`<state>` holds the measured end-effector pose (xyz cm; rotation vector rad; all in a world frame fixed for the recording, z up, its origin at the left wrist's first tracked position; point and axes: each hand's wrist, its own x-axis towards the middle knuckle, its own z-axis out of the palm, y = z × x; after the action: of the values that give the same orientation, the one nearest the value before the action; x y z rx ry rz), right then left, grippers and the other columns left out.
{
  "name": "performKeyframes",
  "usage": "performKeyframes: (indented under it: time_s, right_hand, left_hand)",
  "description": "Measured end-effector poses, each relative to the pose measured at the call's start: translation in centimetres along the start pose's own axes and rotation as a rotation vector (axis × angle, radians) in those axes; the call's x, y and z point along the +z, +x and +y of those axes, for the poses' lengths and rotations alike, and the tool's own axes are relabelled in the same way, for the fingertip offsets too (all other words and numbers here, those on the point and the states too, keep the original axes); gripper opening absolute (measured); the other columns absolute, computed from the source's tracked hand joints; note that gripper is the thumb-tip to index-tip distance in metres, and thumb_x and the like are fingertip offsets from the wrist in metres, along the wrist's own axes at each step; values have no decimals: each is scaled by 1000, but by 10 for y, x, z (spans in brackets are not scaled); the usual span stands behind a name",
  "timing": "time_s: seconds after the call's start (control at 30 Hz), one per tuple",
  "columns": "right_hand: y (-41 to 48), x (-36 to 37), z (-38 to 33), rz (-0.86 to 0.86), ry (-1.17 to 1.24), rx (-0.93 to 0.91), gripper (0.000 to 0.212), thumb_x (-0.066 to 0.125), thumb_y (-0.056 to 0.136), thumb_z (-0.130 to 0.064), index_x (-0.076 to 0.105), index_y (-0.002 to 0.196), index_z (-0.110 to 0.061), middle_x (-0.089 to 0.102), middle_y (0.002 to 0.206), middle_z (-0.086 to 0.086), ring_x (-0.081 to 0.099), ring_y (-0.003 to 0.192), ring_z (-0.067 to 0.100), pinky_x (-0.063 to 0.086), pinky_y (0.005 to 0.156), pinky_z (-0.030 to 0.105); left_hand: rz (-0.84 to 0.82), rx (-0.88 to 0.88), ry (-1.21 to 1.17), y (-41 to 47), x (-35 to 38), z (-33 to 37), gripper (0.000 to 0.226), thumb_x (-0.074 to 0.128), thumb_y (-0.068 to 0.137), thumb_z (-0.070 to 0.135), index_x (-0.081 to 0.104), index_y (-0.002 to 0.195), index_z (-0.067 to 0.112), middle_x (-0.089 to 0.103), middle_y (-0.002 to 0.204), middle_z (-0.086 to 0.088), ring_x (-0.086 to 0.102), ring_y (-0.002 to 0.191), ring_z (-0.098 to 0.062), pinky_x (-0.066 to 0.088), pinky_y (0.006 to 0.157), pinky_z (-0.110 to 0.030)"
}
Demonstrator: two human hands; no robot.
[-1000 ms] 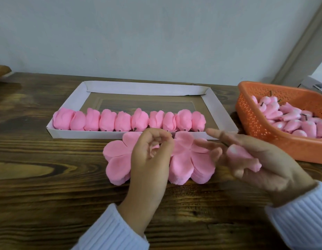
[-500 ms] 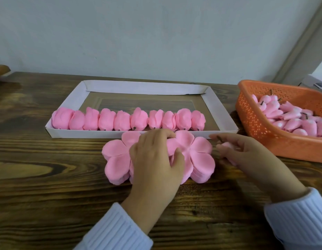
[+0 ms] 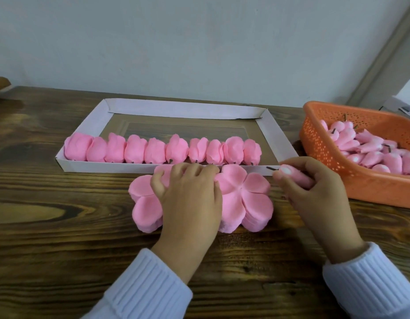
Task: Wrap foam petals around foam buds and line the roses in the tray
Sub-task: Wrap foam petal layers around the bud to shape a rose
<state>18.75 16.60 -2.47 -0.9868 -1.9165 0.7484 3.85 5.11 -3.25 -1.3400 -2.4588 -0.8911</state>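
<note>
Item: pink foam bud with dark stem (image 3: pixel 291 174). Pinched in right hand (image 3: pixel 314 194), long axis crosswise, stem pointing left at stacked pink five-lobed foam petals (image 3: pixel 245 199), just beside. Left hand (image 3: pixel 190 199) rests on the petals, fingers bent; grip cannot be told. White cardboard tray (image 3: pixel 275 134) beyond.

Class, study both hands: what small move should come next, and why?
Probably the left hand should peel one sheet off the petal stacks it rests on. The right hand grips a bud, stem pointing leftward, and the bud has no petals round it yet.
</note>
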Motion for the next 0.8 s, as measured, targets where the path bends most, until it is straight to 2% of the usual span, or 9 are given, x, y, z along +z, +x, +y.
performKeyframes:
  time_s: [0.13,0.3,0.47,0.63,0.73,0.8]
  right_hand:
    - [1,0,2,6,44,-2,14,71,83,-17,69,97,-17,65,73,-11,57,60,-1,43,60,17]
    - [1,0,4,-4,72,-1,13,71,84,-17,69,97,-17,65,73,-10,57,62,0,43,60,17]
    - [1,0,6,2,94,1,12,71,84,-18,69,95,-18,65,73,-10,57,62,0,43,60,17]
    - [0,0,3,20,132,-21,20,75,79,-19,66,97,-22,69,86,-9,62,74,5,49,68,23]
    - [-3,0,-1,-24,176,-96,26,78,75,-13,66,94,-24,70,90,-13,65,86,4,51,75,16]
    - [-5,1,-4,-89,239,-138,31,78,74,-6,66,95,-24,70,96,-12,66,90,5,51,77,14]
  left_hand:
    - [7,21,-5,-1,-2,1,19,70,76,14,71,89,27,69,83,9,60,98,-25,20,95,-46]
    - [33,54,-25,0,-2,0,14,73,75,11,68,79,24,68,76,7,63,90,-25,18,94,-42]
    - [17,42,22,1,1,-3,5,62,82,25,65,86,25,65,90,8,57,101,-22,19,96,-44]
    - [58,17,58,4,1,-5,5,68,80,27,67,79,21,61,86,4,56,91,-25,20,81,-38]
    - [77,111,-158,4,-4,-5,8,70,82,17,64,78,15,61,79,2,56,78,-23,33,77,-40]
    - [56,149,-400,2,-8,-2,9,66,87,14,58,82,13,60,73,4,55,68,-14,45,67,-33]
